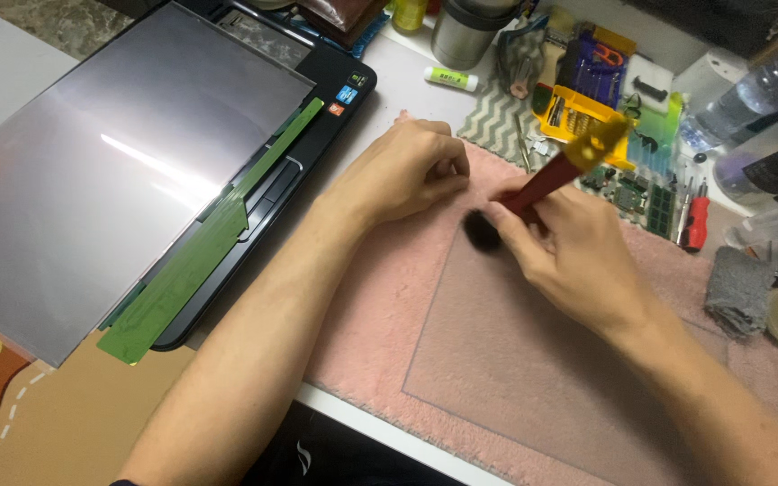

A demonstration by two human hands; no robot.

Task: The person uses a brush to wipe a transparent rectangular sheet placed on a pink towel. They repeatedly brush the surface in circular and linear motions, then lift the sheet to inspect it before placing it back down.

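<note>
Right hand (578,256) with red-handled brush (533,193), left hand (407,171) beside

fluffy pink cloth mat (380,297), glossy grey sheet (92,180), matt green tape (191,261), shiny metal cup (465,31)

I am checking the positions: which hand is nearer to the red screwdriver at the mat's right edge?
Right. The right hand lies just left of the red screwdriver; the left hand is farther left.
</note>
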